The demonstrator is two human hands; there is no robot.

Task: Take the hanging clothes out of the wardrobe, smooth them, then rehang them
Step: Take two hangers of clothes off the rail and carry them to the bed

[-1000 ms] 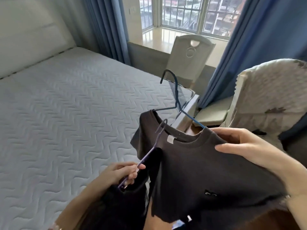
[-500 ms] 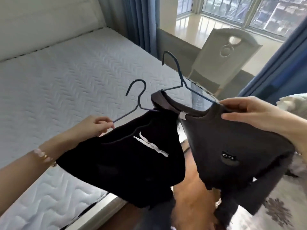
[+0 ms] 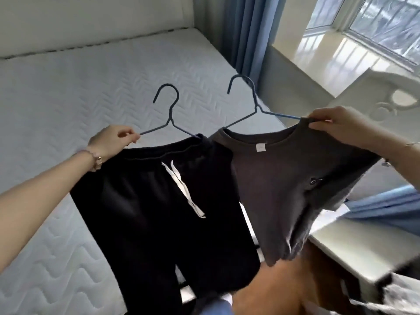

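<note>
The left hand, at the centre left of the frame, has its fingers curled and pinches the left end of a blue hanger; a beaded bracelet sits on this wrist. From this hanger hang black trousers, which fill the lower middle of the frame; their waistband lies over the hanger's right arm and a white drawstring falls down the front. I see no brand on the trousers.

The right hand, at the centre right, has its fingers closed on the shoulder of a dark grey sweatshirt, gripping the cloth where the second blue hanger goes into the neck opening; this hanger's hook points to the upper left. Inside the collar there is a small white label; it is too small and blurred to read. On the chest there is a small dark emblem with two pale dots; I cannot read any writing on it.

The two garments hang side by side in the air, their inner edges touching near the top; both are held up over the edge of a white quilted mattress, which takes the left half of the frame. In the upper middle hangs a blue curtain; in the upper right is a window with a bright sill; at the right edge stands a pale chair with a round cut-out in its back.
</note>
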